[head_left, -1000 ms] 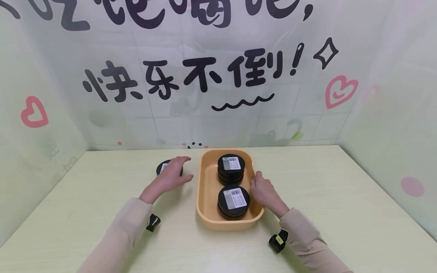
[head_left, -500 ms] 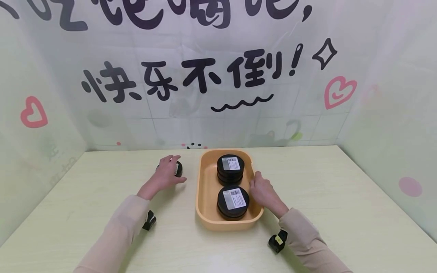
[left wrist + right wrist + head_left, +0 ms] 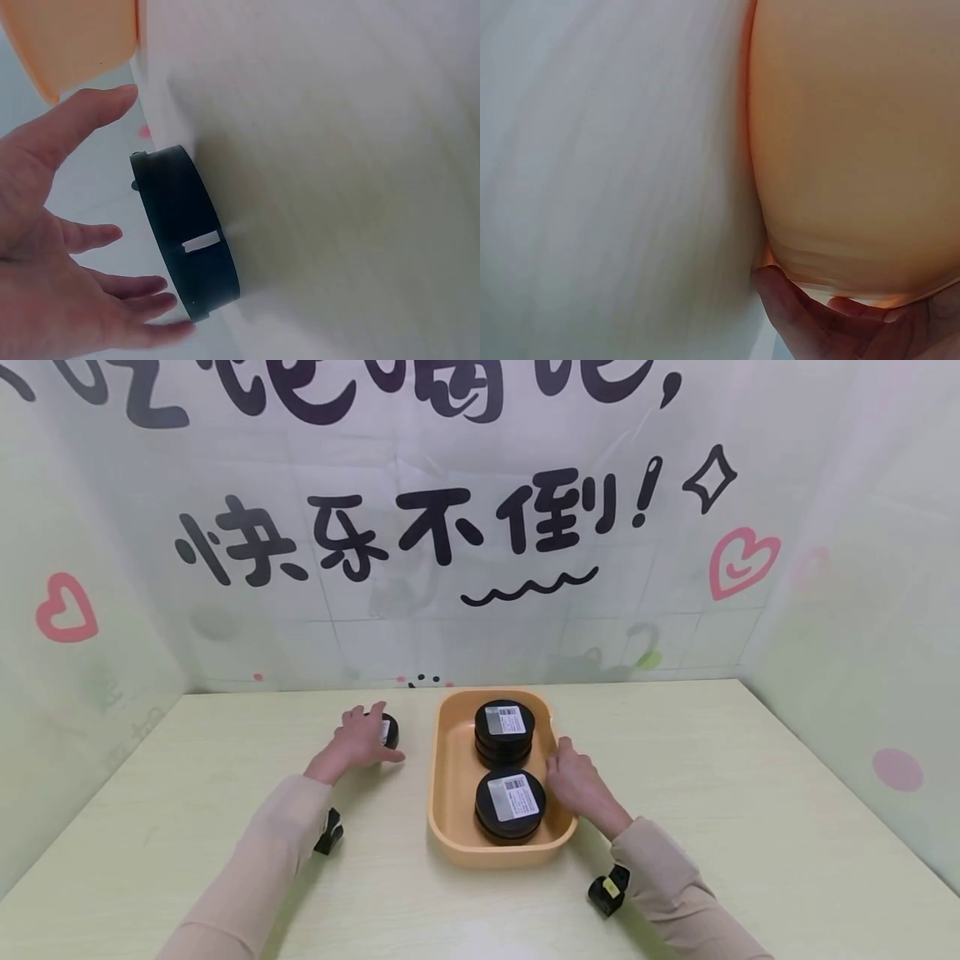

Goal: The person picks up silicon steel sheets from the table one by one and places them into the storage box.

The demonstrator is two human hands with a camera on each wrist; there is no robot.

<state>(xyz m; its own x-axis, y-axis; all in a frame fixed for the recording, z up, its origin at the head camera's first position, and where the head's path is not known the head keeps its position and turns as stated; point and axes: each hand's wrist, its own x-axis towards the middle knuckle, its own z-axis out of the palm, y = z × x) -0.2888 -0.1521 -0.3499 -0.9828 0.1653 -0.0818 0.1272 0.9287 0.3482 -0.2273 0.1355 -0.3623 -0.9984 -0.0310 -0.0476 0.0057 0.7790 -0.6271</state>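
A round black container (image 3: 390,732) with a white label lies left of the orange tray (image 3: 450,810). My left hand (image 3: 357,742) hovers over its left side, fingers spread. In the left wrist view, the left hand (image 3: 52,255) has its thumb apart from the container (image 3: 187,232), while the lower fingertips come right at its upper rim. My right hand (image 3: 581,783) holds the tray's right edge. From the right wrist, bent fingers of the right hand (image 3: 840,326) show against the tray's wall (image 3: 855,150). Inside the tray stand a rear stack (image 3: 504,731) and a front stack (image 3: 510,806) of black containers.
Pale wood-grain tabletop (image 3: 225,827) surrounds the tray. A printed white backdrop (image 3: 390,610) with black lettering stands along the table's rear edge, and side panels flank it. Small black devices (image 3: 328,832) are worn at the wrists.
My left hand has shifted left and settled over the loose container, which now shows at its right side. The right hand and tray have stayed in place; the view drifts slightly.
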